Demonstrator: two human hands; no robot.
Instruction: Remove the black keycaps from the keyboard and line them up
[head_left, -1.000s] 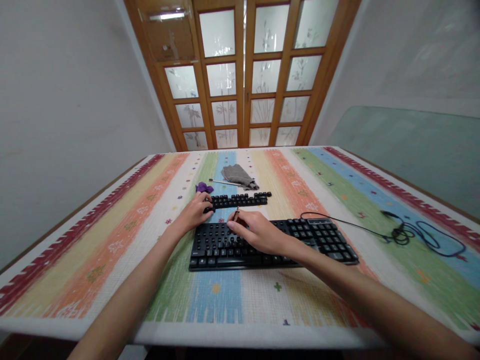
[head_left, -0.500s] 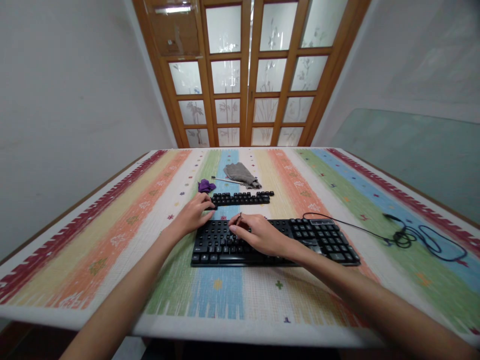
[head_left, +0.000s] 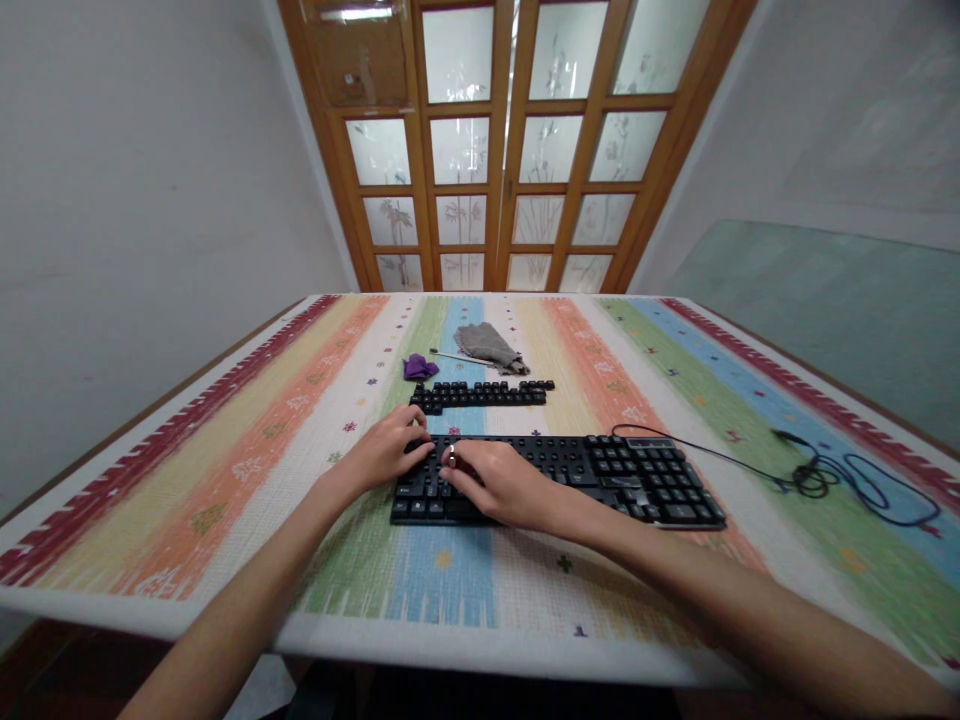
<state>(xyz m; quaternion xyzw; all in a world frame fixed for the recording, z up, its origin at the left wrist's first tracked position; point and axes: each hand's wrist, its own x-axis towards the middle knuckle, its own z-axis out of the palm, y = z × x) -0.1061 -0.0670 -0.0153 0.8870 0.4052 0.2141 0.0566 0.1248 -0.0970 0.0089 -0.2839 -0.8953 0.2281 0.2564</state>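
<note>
A black computer keyboard (head_left: 465, 512) lies in front of me, with many key positions in its left and middle part lacking caps. Behind it, loose black keycaps (head_left: 480, 396) stand in rows on the cloth. My left hand (head_left: 386, 446) is at the keyboard's upper left corner, fingers bent and thumb drawn toward them; anything between the tips is too small to make out. Over the left part of the keys, my right hand (head_left: 499, 482) is closed in a pinch, a ring on one finger. What its fingertips hold, if anything, is hidden.
A purple cloth (head_left: 420, 367), a thin stick with a dark tip (head_left: 457, 356) and a grey cloth (head_left: 491, 347) lie behind the keycaps. The keyboard's black cable (head_left: 814, 475) coils at the right on the striped tablecloth (head_left: 247, 470). Glazed wooden doors (head_left: 499, 190) stand beyond the table.
My left hand has drawn back from the loose keycaps to the keyboard's upper left corner. My right hand has shifted left and slightly nearer over the keys. The view has turned slightly.
</note>
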